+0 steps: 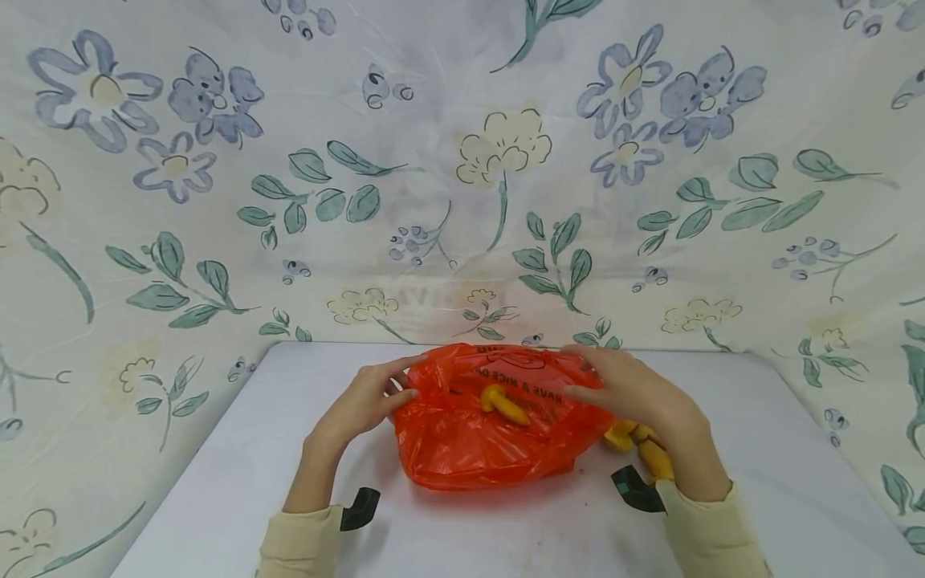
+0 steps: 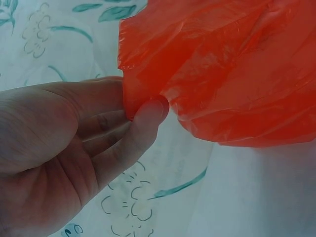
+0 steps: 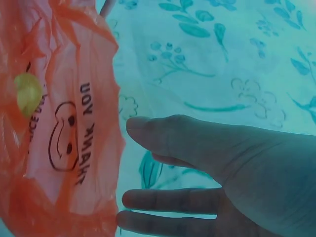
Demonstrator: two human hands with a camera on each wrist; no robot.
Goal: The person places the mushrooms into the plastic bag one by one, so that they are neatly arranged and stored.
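Note:
A red plastic bag (image 1: 470, 457) lies with its mouth spread wide on the white table, black print showing upside down inside. In the bag's mouth is a yellow mushroom-shaped piece (image 1: 506, 404), also visible as a yellow blob (image 3: 28, 94) in the right wrist view. My left hand (image 1: 368, 397) pinches the bag's left edge between thumb and fingers, clearest at the thumb (image 2: 148, 116) in the left wrist view. At the bag's right edge, my right hand (image 1: 636, 389) has its fingers straight; whether they touch the plastic I cannot tell.
More yellow pieces (image 1: 654, 459) lie on the table (image 1: 238, 449) to the right of the bag, partly behind the right forearm. A flower-printed cloth (image 1: 433, 160) rises behind and on both sides. Black straps (image 1: 359, 509) stick out at both cuffs.

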